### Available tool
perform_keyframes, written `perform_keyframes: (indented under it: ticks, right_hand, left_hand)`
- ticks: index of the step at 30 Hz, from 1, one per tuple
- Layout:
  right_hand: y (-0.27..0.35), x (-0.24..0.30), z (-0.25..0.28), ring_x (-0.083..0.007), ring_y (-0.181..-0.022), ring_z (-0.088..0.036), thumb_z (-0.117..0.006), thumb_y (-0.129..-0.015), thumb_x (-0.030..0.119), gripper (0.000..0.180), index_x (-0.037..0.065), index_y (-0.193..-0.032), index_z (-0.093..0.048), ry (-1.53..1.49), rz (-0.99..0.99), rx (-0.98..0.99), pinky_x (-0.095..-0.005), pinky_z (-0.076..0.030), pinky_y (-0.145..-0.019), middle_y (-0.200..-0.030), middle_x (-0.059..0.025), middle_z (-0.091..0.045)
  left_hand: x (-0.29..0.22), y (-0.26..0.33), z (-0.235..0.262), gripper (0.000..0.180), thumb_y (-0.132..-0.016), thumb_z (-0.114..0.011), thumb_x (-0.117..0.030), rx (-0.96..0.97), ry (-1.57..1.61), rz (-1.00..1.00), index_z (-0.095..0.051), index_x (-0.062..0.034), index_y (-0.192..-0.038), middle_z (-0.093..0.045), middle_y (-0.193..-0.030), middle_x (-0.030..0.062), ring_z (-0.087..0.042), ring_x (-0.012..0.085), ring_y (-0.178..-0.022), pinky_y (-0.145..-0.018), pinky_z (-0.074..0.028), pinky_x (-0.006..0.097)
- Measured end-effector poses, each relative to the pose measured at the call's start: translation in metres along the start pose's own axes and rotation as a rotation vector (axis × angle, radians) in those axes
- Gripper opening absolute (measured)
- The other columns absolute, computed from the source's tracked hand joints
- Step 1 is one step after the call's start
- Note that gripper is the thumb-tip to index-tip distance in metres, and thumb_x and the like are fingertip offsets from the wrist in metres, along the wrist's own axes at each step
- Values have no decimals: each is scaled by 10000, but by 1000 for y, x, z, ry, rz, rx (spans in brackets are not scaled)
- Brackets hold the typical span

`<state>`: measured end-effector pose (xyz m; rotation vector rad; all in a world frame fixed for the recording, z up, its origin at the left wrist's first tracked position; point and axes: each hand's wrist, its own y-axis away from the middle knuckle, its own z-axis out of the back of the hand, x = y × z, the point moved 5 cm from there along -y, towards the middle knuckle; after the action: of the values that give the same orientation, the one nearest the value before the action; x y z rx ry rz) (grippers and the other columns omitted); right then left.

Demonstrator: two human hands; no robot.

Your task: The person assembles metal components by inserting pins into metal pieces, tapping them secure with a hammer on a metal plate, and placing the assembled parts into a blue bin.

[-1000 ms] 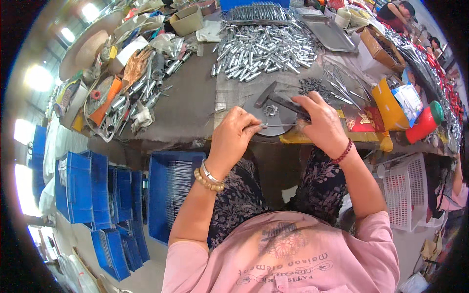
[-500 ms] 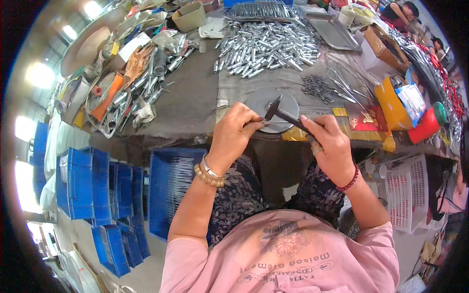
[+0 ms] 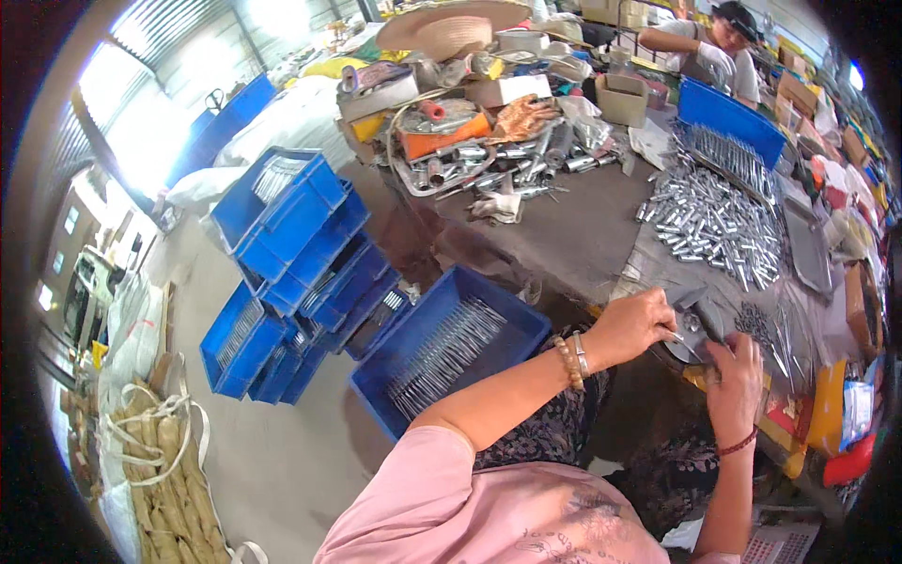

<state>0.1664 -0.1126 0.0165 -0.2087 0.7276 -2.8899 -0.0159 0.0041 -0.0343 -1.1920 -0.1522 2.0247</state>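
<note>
My left hand [image 3: 631,329] is closed in a pinch, with a thin silvery metal pin [image 3: 684,346] sticking out of its fingertips. Wrapped round the handle of a dark hammer [image 3: 707,320], my right hand [image 3: 738,381] sits to the right of the left one. The hammer head is just beyond my left fingertips. Beneath both hands lies a round grey metal plate [image 3: 678,355] at the table's near edge, partly hidden by the hands and hammer. A pile of shiny metal tubes [image 3: 711,221] lies farther back on the table.
A blue bin [image 3: 451,352] of slender metal rods stands by my left arm, with stacked blue bins [image 3: 291,230] farther left. Small dark pins [image 3: 754,322] and long thin rods [image 3: 782,348] lie right of the plate. Across the table sits a co-worker [image 3: 714,56] wearing white gloves.
The view has swung to the left, bringing the stacked bins and co-worker into sight. My left hand still pinches near the plate, and my right hand still grips the hammer.
</note>
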Motion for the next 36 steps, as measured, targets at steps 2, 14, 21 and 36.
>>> perform_keyframes:
  ticks: [2, 14, 21, 36]
  right_hand:
    - [0, 11, -7, -361, -1041, -623, -746, -767, -21, 363, 53, -1122, -743, -6, 20, -16, -448, -529, -900, -1114, -151, -630]
    - [27, 4, -7, -344, -747, -692, -751, -812, -3, 228, 5, -1040, -739, -328, -401, 245, -419, -515, -707, -860, -191, -715]
    - [27, 21, -42, -106, -720, -633, -653, -896, 10, 302, -31, -1192, -696, -986, -671, 445, -278, -486, -598, -932, -60, -739]
    - [43, 62, -54, -117, -676, -620, -644, -905, -22, 299, -6, -1203, -648, -1118, -647, 440, -298, -501, -582, -811, -67, -694]
  left_hand:
    - [4, 0, 2, 156, -898, -800, -241, 1, 33, 18, -766, -96, -940, -647, -958, 56, -688, 266, -895, -800, -541, 405]
    - [1, 8, -22, 173, -871, -804, -244, -4, 64, -104, -809, -108, -977, -639, -1023, 77, -665, 279, -979, -844, -542, 414]
    - [-5, 47, 0, 425, -1021, -656, -95, -179, 200, 262, -624, -67, -1444, -787, -1152, 101, -685, 134, -744, -708, -565, 292]
    - [-7, 67, -18, 641, -1003, -715, -145, -156, 799, 554, -422, -63, -1567, -742, -984, 56, -586, 57, -724, -606, -455, 212]
